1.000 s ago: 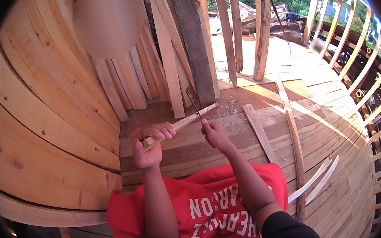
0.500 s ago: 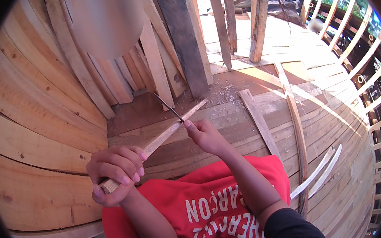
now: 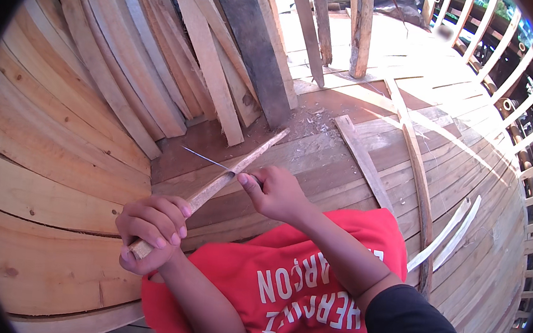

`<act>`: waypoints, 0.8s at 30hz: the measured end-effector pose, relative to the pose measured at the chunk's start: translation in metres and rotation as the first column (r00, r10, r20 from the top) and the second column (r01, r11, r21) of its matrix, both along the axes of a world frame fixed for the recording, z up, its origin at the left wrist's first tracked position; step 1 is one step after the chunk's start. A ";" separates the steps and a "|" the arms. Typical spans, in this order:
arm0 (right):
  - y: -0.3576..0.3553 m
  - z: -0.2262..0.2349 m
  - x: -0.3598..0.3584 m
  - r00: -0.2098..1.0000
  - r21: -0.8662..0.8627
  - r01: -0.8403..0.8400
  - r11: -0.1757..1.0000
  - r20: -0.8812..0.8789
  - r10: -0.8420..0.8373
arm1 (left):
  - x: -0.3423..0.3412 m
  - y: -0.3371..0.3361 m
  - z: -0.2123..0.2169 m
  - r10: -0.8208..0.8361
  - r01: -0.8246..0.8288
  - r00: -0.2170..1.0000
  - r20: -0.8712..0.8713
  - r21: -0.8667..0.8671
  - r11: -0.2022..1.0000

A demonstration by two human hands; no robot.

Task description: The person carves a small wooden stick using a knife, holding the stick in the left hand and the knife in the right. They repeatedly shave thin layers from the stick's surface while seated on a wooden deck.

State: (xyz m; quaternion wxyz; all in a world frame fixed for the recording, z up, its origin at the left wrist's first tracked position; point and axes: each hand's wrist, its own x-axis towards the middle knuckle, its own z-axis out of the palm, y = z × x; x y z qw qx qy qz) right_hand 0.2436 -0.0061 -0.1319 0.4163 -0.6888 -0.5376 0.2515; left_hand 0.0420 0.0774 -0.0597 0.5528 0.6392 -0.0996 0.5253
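Stick part-shaved, blade resting across its middle

My left hand [image 3: 152, 229] is closed around the near end of a squared wooden stick [image 3: 210, 190], its cut butt just showing below my fingers. The stick slants up and away from me above the plank floor [image 3: 317, 171]. My right hand [image 3: 275, 194] is curled tight with the thumb forward, gripping the handle of a thin-bladed knife [image 3: 205, 158]; the blade lies across the stick near its middle and points off to the left.

I judge the trimming well begun but not finished. The far end looks narrower, and wood shavings [image 3: 313, 121] litter the floor beyond it, though I cannot tell whether all of them come from this piece. The stretch inside my left fist is covered, so I cannot say whether it is worked. What seems left is the part from the blade back toward that fist, and perhaps some evening-up; the finished shape does not show.
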 end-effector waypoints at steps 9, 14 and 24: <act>0.006 -0.022 -0.014 0.982 0.256 0.124 0.959 0.109 -0.156 | -0.006 -0.001 -0.008 0.041 -0.037 0.998 0.053 -0.073 0.997; 0.005 -0.030 -0.014 0.976 0.270 0.146 0.952 0.119 -0.183 | 0.001 -0.005 -0.007 0.037 -0.031 0.995 0.090 -0.060 0.998; -0.005 0.019 -0.015 0.960 0.010 0.274 0.962 0.046 -0.275 | 0.007 -0.009 -0.009 0.083 -0.063 0.985 0.154 -0.130 0.990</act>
